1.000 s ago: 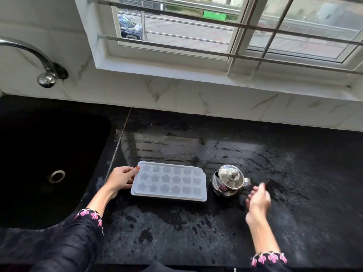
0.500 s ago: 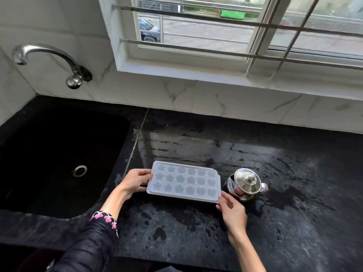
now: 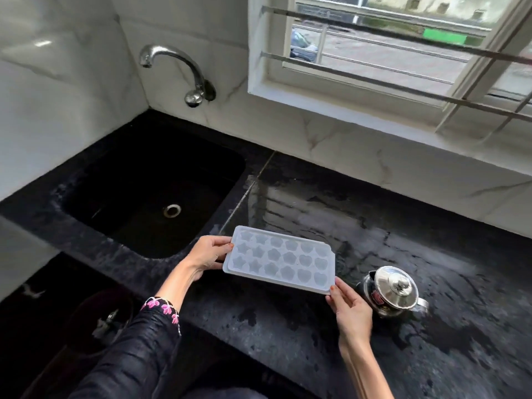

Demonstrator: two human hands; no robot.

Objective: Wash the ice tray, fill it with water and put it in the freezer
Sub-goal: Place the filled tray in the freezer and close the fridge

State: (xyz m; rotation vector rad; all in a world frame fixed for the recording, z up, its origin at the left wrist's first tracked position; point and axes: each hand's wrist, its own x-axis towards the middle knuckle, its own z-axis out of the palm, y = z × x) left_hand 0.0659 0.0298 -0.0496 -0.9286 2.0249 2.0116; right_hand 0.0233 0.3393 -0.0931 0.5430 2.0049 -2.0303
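Note:
A pale translucent ice tray (image 3: 280, 260) with star- and heart-shaped cells and a lid is held level just above the wet black counter (image 3: 359, 240). My left hand (image 3: 207, 254) grips its left short edge. My right hand (image 3: 349, 306) pinches its near right corner. The tray hangs to the right of the black sink (image 3: 149, 194), with the chrome tap (image 3: 175, 70) on the wall behind the sink. No water runs from the tap.
A small steel kettle (image 3: 393, 290) with a lid stands on the counter just right of my right hand. White marble tiles and a barred window (image 3: 388, 61) run behind the counter. The sink drain (image 3: 172, 210) shows at the basin's bottom.
My right hand left the kettle and took the tray's right corner. Both hands lifted the tray off the counter and carried it leftward, toward the sink. The view swung left.

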